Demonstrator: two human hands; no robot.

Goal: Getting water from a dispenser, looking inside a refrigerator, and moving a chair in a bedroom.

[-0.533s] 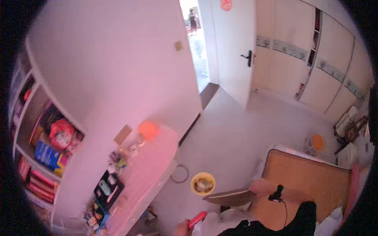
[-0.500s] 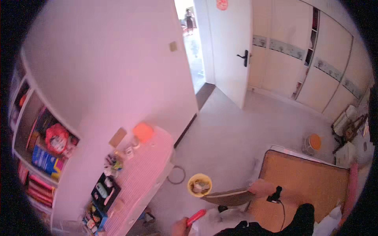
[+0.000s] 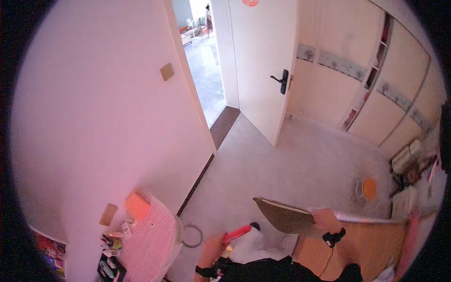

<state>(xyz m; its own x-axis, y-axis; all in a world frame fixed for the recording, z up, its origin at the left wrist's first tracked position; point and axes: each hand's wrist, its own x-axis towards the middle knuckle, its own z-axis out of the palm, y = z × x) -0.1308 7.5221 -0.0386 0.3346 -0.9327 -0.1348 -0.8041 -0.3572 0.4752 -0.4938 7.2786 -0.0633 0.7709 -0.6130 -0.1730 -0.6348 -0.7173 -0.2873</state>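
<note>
My left hand (image 3: 213,249) is closed around a red stick-like thing (image 3: 238,233), perhaps a tool's handle. Beside its far end is a small black piece (image 3: 254,226); I cannot tell whether the two are joined. A dark band is on my left wrist. My right hand (image 3: 325,219) grips the right end of a flat brown piece with a pale edge (image 3: 285,216), held tilted above the floor; its exact kind is unclear. A black device (image 3: 333,238) with a cord sits at my right wrist. Pale sheet-like material (image 3: 256,244) lies between my hands.
A pink table (image 3: 152,235) with an orange box (image 3: 137,206) and small items stands at the left wall. An orange-brown board (image 3: 371,239) lies right. Beyond are an orange-topped stool (image 3: 369,189), an open door (image 3: 263,70), and a wardrobe (image 3: 338,94). Someone stands past the doorway.
The view has swung, so the table and doorway sit further left and the shelves are mostly out of view. The brown piece is raised and tilted. The yellow bucket is now mostly hidden.
</note>
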